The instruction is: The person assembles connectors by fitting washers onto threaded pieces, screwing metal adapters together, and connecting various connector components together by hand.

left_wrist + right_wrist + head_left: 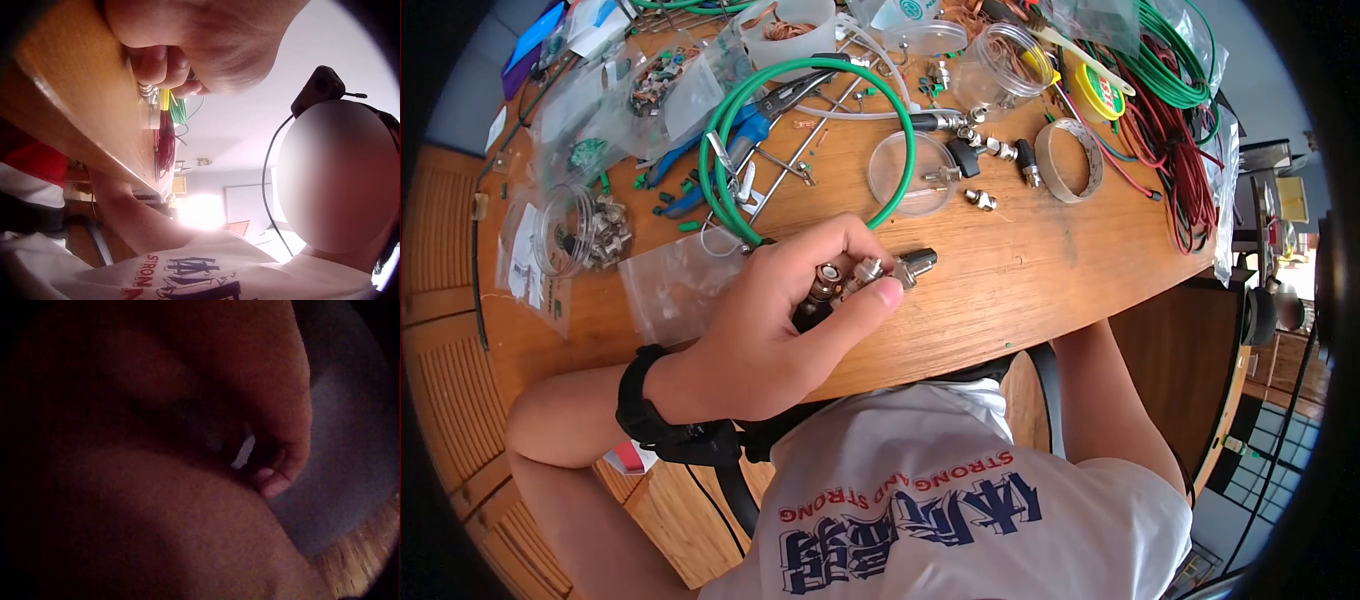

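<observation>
Several metal connectors (866, 272) are gripped in my left hand (785, 325), between thumb and curled fingers, above the table's front edge; one with a black end sticks out to the right past the fingertips. In the left wrist view, the left hand (206, 44) has its fingers curled, with a bit of metal showing beside them. My right forearm passes below the table edge in the head view, hiding that hand. The right wrist view is dark: the right hand (250, 387) has bent fingers near a small pale patch, and whether it holds anything is unclear.
A green cable coil (910, 130), blue-handled pliers (745, 130) and a tape roll (1068, 160) lie farther back. More connectors (980, 199) sit beside a round clear lid (890, 170). Plastic bags (675, 285) and a jar of connectors (570, 230) are at left; red cables (1190, 190) at right.
</observation>
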`<state>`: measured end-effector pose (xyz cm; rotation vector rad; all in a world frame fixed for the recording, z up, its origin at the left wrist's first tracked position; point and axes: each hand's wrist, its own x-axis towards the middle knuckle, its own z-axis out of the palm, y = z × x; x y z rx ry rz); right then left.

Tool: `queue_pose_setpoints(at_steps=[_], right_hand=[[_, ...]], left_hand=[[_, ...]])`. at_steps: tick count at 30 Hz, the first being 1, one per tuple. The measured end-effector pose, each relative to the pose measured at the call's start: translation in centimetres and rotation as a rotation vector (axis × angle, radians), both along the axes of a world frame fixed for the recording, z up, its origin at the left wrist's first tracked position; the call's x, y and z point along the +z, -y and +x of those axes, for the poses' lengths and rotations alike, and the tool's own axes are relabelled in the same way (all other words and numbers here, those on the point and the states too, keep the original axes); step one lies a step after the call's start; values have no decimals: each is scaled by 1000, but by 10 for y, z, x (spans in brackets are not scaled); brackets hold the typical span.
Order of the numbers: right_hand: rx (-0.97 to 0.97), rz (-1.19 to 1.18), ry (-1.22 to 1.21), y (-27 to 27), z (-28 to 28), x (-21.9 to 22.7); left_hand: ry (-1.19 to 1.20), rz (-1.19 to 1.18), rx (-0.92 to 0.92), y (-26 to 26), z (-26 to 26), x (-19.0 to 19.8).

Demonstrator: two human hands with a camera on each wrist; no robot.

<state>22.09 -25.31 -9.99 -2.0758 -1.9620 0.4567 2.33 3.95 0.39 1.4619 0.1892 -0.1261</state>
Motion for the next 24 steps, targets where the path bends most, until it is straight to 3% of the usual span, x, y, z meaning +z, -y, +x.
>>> queue_pose_setpoints(at_steps=[12,13,15,16,17,19,21,23,24], right_hand=[[-85,-15,-14,40,0,9],[-91,-17,-18,37,-5,24],[-23,-450,-301,21,-15,88],[9,-550,-506,17,-13,109],[42,-648,-711,12,-8,131],[101,-704,-791,5,5,183],[64,-562,-586,6,27,236],[-520,269,-453,19,-5,244],[-525,269,-465,22,7,239]], left_hand=[[-32,18,-10,0,0,5],[-34,0,-5,0,0,4],[-37,-19,-4,1,0,5],[-56,-29,21,1,1,7],[-75,-38,46,1,0,8],[-50,-30,52,2,0,5],[-37,-23,54,3,-1,4],[-33,-23,52,2,0,6],[-45,-20,49,1,0,7]])
